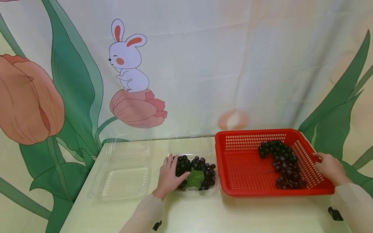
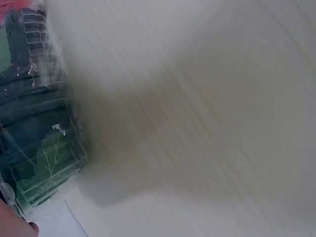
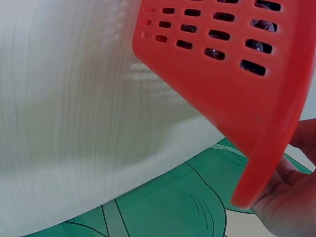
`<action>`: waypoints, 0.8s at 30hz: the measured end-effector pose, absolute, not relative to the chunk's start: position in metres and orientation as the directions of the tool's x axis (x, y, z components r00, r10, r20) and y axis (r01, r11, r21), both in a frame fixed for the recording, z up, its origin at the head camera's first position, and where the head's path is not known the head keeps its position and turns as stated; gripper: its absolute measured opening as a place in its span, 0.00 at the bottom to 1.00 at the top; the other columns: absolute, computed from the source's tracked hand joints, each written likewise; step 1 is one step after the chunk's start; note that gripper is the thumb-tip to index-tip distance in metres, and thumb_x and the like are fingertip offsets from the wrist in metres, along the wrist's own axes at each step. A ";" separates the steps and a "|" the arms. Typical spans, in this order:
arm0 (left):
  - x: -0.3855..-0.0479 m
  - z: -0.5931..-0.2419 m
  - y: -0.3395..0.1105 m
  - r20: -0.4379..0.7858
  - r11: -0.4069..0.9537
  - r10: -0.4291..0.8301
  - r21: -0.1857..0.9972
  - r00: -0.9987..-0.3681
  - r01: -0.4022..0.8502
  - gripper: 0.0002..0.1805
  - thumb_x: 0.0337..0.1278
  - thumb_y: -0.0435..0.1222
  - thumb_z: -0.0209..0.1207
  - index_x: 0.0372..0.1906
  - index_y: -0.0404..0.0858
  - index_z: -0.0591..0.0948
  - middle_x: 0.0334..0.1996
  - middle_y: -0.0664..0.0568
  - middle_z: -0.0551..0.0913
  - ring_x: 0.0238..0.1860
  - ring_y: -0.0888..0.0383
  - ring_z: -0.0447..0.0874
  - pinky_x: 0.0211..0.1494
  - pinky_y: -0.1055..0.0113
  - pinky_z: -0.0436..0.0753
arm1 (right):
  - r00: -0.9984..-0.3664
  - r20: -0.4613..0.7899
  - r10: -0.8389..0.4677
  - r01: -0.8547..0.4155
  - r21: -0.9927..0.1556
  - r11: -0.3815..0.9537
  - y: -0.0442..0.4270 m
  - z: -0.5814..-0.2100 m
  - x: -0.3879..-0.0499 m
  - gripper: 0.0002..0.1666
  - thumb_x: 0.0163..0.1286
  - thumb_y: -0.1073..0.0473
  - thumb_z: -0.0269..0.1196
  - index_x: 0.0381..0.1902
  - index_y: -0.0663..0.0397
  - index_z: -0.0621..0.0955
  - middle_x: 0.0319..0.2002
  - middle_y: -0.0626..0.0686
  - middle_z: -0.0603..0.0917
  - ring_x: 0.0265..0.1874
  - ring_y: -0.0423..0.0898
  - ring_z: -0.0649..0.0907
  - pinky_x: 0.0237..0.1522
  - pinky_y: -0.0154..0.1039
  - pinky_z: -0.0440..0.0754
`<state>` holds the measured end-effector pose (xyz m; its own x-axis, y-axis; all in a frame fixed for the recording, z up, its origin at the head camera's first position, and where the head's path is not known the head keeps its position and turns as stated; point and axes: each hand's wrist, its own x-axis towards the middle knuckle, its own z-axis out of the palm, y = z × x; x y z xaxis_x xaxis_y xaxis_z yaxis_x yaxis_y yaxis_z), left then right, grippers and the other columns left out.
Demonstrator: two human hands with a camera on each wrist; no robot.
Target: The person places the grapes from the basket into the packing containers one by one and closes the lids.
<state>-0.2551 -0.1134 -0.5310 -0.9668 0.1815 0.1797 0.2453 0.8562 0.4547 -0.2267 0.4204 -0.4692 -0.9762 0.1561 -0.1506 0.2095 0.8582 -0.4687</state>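
My left hand [image 1: 170, 176] rests with extended fingers on the left side of a clear plastic box filled with dark grapes [image 1: 182, 165] and a green leaf [image 1: 196, 178]. In the left wrist view, a bit of that hand [image 2: 15, 224] shows beside the box's corner, with the leaf [image 2: 52, 158] visible through the plastic. At the right rim of a red perforated basket [image 1: 239, 192], my right hand [image 1: 330, 166] grips the edge. The right wrist view shows the hand's fingers [image 3: 291, 202] curled at the rim of the basket [image 3: 212, 89]. Dark grape bunches [image 1: 287, 165] lie in the basket's right half.
An empty clear plastic box [image 1: 125, 183] with its lid raised stands left of the filled one. The filled box's lid [image 1: 190, 144] stands open behind it. A printed curtain [image 1: 198, 81] with a rabbit and tulips hangs behind the pale table [image 1: 204, 213].
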 end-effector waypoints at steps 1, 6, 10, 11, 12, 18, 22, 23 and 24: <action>-0.255 -0.531 -0.114 0.180 0.855 0.189 0.454 -0.965 0.252 0.48 0.45 0.62 0.52 0.68 0.43 0.52 0.68 0.41 0.48 0.68 0.42 0.44 0.61 0.42 0.55 | -0.976 -0.150 0.156 0.209 -0.468 0.858 0.420 -0.469 -0.227 0.26 0.61 0.66 0.46 0.56 0.75 0.62 0.47 0.77 0.66 0.25 0.51 0.71 0.18 0.37 0.63; -0.254 -0.532 -0.119 0.180 0.850 0.234 0.439 -0.955 0.291 0.51 0.39 0.63 0.56 0.68 0.46 0.52 0.68 0.44 0.48 0.68 0.44 0.46 0.60 0.42 0.56 | -0.972 -0.172 0.161 0.225 -0.477 0.850 0.420 -0.468 -0.227 0.27 0.61 0.66 0.46 0.57 0.75 0.62 0.48 0.78 0.65 0.28 0.54 0.71 0.20 0.37 0.65; -0.253 -0.534 -0.121 0.196 0.853 0.262 0.410 -0.945 0.322 0.55 0.32 0.63 0.60 0.68 0.45 0.52 0.68 0.43 0.49 0.68 0.44 0.47 0.59 0.43 0.58 | -0.971 -0.176 0.161 0.228 -0.477 0.849 0.420 -0.468 -0.227 0.27 0.61 0.66 0.46 0.57 0.75 0.61 0.49 0.78 0.65 0.30 0.56 0.70 0.21 0.37 0.66; -0.253 -0.535 -0.122 0.201 0.854 0.267 0.403 -0.943 0.328 0.56 0.31 0.63 0.61 0.68 0.45 0.52 0.68 0.42 0.49 0.67 0.44 0.48 0.58 0.43 0.59 | -0.972 -0.171 0.160 0.224 -0.475 0.851 0.420 -0.468 -0.227 0.26 0.61 0.66 0.46 0.57 0.75 0.62 0.49 0.78 0.65 0.30 0.55 0.70 0.20 0.37 0.66; -0.253 -0.535 -0.122 0.208 0.858 0.272 0.389 -0.940 0.334 0.57 0.29 0.63 0.62 0.68 0.44 0.53 0.68 0.42 0.50 0.67 0.44 0.48 0.58 0.44 0.59 | -0.973 -0.166 0.160 0.221 -0.473 0.853 0.420 -0.468 -0.227 0.26 0.61 0.66 0.46 0.57 0.75 0.62 0.49 0.78 0.65 0.30 0.55 0.70 0.20 0.37 0.65; -0.253 -0.537 -0.124 0.210 0.868 0.270 0.370 -0.940 0.332 0.56 0.31 0.62 0.62 0.68 0.44 0.52 0.68 0.41 0.48 0.67 0.44 0.48 0.58 0.44 0.60 | -0.975 -0.153 0.161 0.215 -0.471 0.856 0.418 -0.468 -0.227 0.26 0.60 0.66 0.46 0.56 0.75 0.62 0.49 0.78 0.65 0.28 0.54 0.70 0.19 0.37 0.63; -0.253 -0.537 -0.124 0.203 0.849 0.249 0.425 -0.947 0.314 0.47 0.45 0.61 0.54 0.68 0.44 0.52 0.68 0.42 0.47 0.68 0.45 0.47 0.60 0.44 0.57 | -0.977 -0.139 0.164 0.210 -0.462 0.861 0.418 -0.469 -0.226 0.26 0.60 0.66 0.46 0.56 0.75 0.63 0.48 0.78 0.65 0.27 0.53 0.71 0.19 0.37 0.63; -0.253 -0.537 -0.123 0.203 0.843 0.243 0.440 -0.949 0.310 0.45 0.47 0.61 0.52 0.68 0.45 0.52 0.68 0.42 0.47 0.68 0.45 0.47 0.60 0.44 0.56 | -0.977 -0.135 0.164 0.208 -0.460 0.863 0.419 -0.469 -0.226 0.26 0.60 0.67 0.45 0.56 0.76 0.63 0.48 0.78 0.66 0.26 0.52 0.71 0.19 0.37 0.63; -0.253 -0.537 -0.123 0.202 0.834 0.237 0.459 -0.950 0.306 0.44 0.50 0.60 0.50 0.68 0.44 0.52 0.68 0.42 0.47 0.68 0.45 0.46 0.60 0.44 0.56 | -0.978 -0.132 0.163 0.206 -0.460 0.864 0.419 -0.470 -0.226 0.26 0.60 0.67 0.45 0.56 0.76 0.63 0.47 0.78 0.66 0.25 0.51 0.71 0.18 0.37 0.63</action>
<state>-0.2526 -0.1233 -0.5368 -0.9503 0.2369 0.2022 0.3056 0.8341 0.4591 -0.2262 0.4188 -0.4696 -0.9778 0.1633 -0.1315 0.2061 0.8639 -0.4595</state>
